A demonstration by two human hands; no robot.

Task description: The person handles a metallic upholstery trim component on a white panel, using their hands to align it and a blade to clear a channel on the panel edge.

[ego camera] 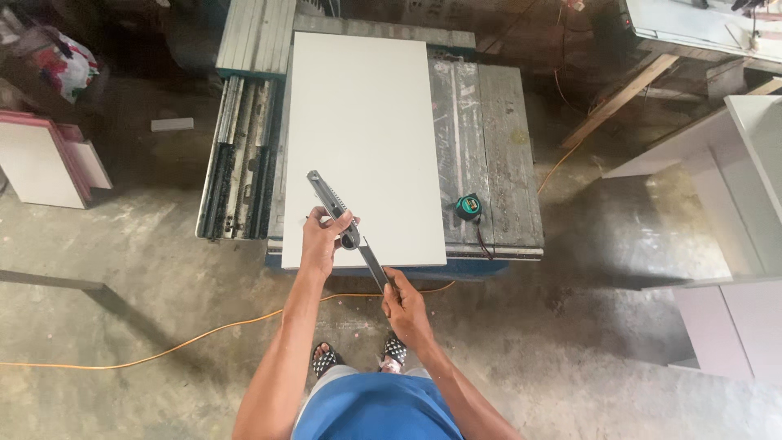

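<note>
The thin dark blade of the grey metal utility knife [346,222] is partly hidden inside the right hand [402,306], so its tip cannot be made out. The knife hangs over the near edge of the white rectangular laminate panel [362,138] on the worn grey saw table [498,138]. The left hand [322,238] is closed round the handle; the right pinches the blade end. A green tape measure [468,207] sits beside the panel's right edge.

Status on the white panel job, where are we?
Done: white panel lies flat on the saw table, tape measure beside it. In hand: left hand grips a utility knife, right hand pinches its blade end. Left: no cut shows on the panel.
</note>
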